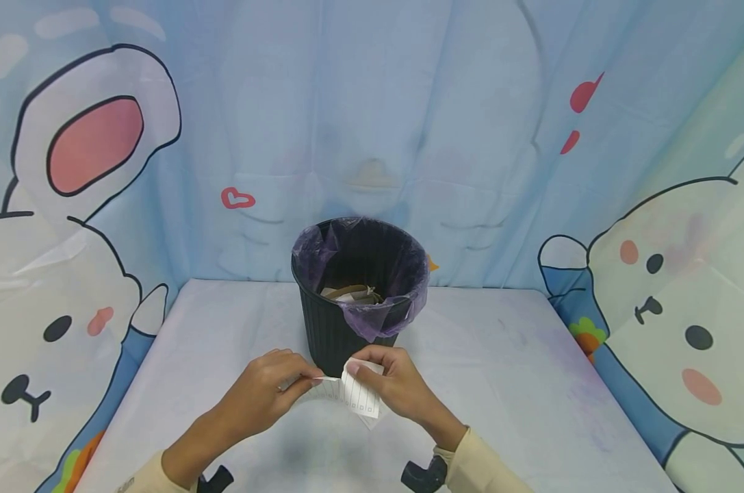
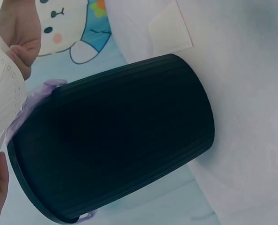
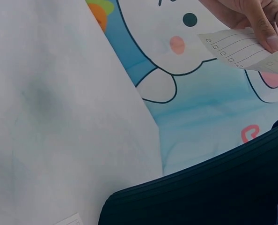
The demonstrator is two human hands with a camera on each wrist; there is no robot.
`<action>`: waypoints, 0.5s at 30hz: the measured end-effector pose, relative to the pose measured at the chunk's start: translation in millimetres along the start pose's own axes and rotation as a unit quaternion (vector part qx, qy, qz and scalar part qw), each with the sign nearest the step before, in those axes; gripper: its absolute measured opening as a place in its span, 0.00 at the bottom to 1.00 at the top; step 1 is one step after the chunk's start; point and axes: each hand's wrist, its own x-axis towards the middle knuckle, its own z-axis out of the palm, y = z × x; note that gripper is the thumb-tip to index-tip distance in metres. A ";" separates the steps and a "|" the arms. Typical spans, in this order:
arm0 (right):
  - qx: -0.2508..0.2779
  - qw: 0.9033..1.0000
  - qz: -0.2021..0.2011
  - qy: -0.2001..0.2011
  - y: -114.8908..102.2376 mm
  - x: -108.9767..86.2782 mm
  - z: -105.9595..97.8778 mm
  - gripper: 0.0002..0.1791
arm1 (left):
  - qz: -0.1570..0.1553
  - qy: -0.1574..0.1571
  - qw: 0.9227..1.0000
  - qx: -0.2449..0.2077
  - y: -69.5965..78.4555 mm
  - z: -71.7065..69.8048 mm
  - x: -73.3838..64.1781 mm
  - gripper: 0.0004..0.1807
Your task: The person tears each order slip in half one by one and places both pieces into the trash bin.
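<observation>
Between the two hands is a white slip of paper (image 1: 362, 398) printed with lines and a row of small boxes. My left hand (image 1: 277, 387) pinches its left part between thumb and fingers, and my right hand (image 1: 402, 385) pinches the right part, with the thumb on top. The paper bends where the parts meet; whether it is torn there I cannot tell. Just behind the hands stands a black ribbed bin (image 1: 335, 333), lined with a purple plastic bag (image 1: 387, 316). A second paper (image 2: 169, 30) lies on the table near the bin's base.
Inside the bin are brown and white scraps (image 1: 354, 294). A white cloth covers the table (image 1: 489, 383). A blue curtain (image 1: 372, 103) with printed rabbits rises behind the bin and along both sides.
</observation>
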 end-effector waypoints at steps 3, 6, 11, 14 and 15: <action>-0.001 1.000 0.000 0.000 0.1 0.1 -0.3 0.09 | 0.000 -0.001 1.000 -0.001 0.1 -0.4 0.0 0.11; 0.000 1.000 -0.002 -0.001 0.3 0.2 -0.4 0.09 | -0.002 -0.004 1.000 -0.004 0.0 -0.6 -0.1 0.10; 0.003 1.000 -0.006 -0.003 0.2 0.2 0.1 0.09 | -0.001 -0.004 1.000 -0.009 -0.9 -0.1 -0.7 0.09; 0.004 1.000 -0.004 -0.003 0.0 0.3 0.5 0.09 | 0.006 0.000 1.000 -0.009 -1.6 0.3 -1.1 0.09; 0.004 1.000 -0.004 -0.003 -0.1 0.2 0.5 0.09 | 0.008 0.001 1.000 -0.009 -1.9 0.4 -1.3 0.09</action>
